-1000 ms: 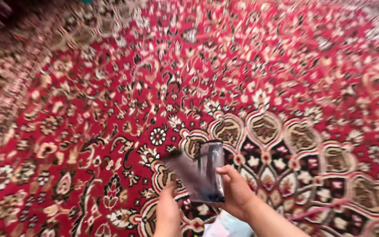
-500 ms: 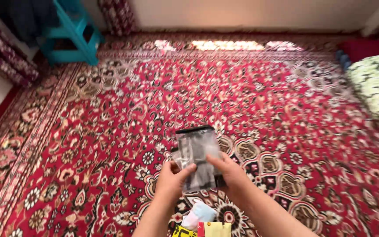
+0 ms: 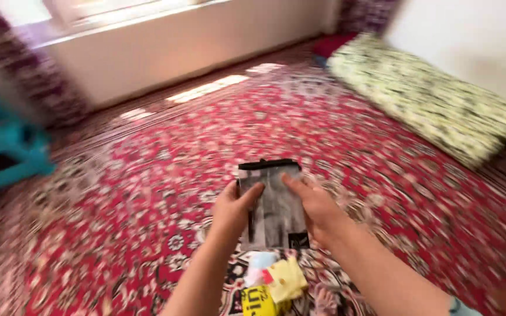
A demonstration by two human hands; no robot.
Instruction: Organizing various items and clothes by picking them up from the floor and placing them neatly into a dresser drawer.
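Note:
Both hands hold up a flat clear plastic packet (image 3: 276, 205) with a black top edge and something dark grey inside. My left hand (image 3: 234, 209) grips its left side, thumb across the front. My right hand (image 3: 316, 208) grips the right side, thumb also on the front. The packet is upright, held above a red patterned carpet (image 3: 147, 175). Below the hands lie small items: a yellow packet (image 3: 282, 282) and a pale blue and pink cloth piece (image 3: 259, 263).
A teal stool or small table (image 3: 4, 155) stands at the left. A long floor cushion with a green and white pattern (image 3: 428, 99) lies along the right wall. A white wall with a bright window (image 3: 165, 35) is ahead. The view is motion-blurred.
The view has swung up and to the right, from the carpet to the wall and the cushion. My left hand moved onto the packet; both hands now hold it flat and upright.

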